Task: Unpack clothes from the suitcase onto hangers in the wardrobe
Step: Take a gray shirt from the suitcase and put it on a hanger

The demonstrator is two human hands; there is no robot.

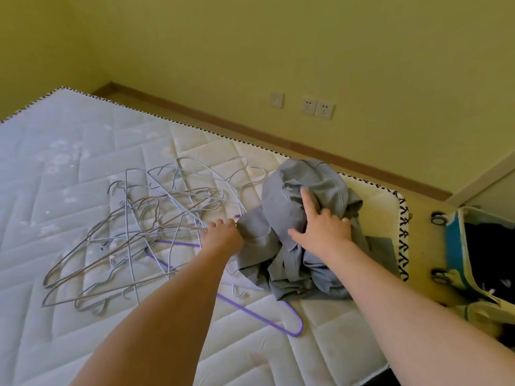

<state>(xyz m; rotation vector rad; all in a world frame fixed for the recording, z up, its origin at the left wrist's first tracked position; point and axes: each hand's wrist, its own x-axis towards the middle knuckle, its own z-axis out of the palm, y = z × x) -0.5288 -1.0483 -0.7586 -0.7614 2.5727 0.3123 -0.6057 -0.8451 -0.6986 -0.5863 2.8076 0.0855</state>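
A crumpled grey cotton shirt [301, 232] sits bunched on the bare quilted mattress [83, 162], the right hand [320, 227] grasping its folds with forefinger extended. The left hand [223, 232] grips the purple wire hanger [250, 310] beside it. That hanger underlies the tangled metal hangers [145, 218]; lifting may snag them, while the open suitcase [473, 246] waits alongside.
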